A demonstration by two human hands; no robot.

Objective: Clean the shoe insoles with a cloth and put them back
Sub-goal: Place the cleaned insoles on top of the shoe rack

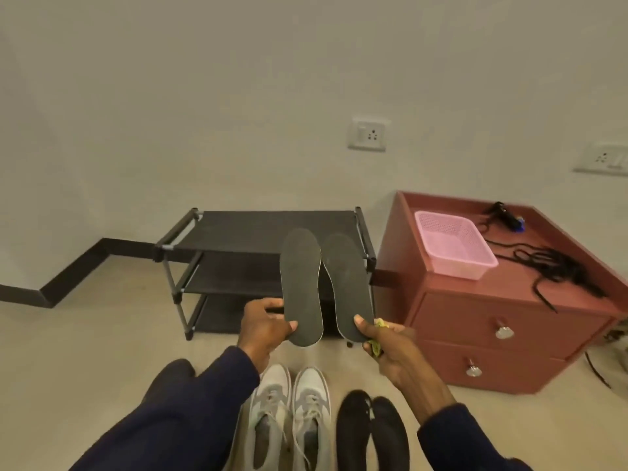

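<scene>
A: Who holds what, and where?
B: The left hand pinches the left insole by its heel; the right hand grips the right insole and a green cloth; both upright before the shoe rack.

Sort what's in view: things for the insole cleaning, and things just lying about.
Job: dark grey flat insole in left hand; second dark grey insole and yellow-green cloth in right hand; white-grey lace-up sneakers; black shoes.
Lying about: black shoe rack; pink plastic basket; reddish drawer cabinet; black cords.
</scene>
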